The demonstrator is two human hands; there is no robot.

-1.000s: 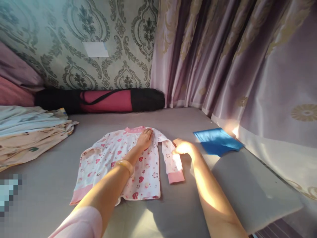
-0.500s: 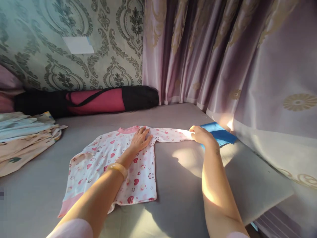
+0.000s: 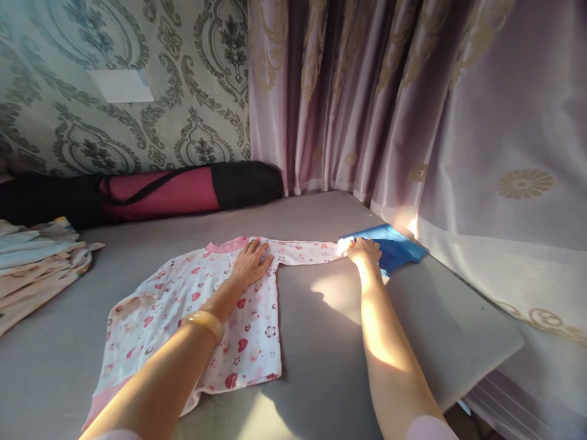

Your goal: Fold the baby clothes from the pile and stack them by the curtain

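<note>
Left of blue cloth (image 3: 398, 247), printed shirt (image 3: 250, 327); left hand (image 3: 250, 264) flat near shoulder (image 3: 276, 250); right hand (image 3: 365, 252) apart, curled over end of sleeve (image 3: 307, 252), grip unclear; best pin shoulder, smooth sleeve outward.

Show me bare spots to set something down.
Bare grey surface: between heart-print shirt and magenta-and-black bag; between shirt and right forearm, below the outstretched sleeve. Crowded: sleeve end, right hand and blue cloth together.
</note>
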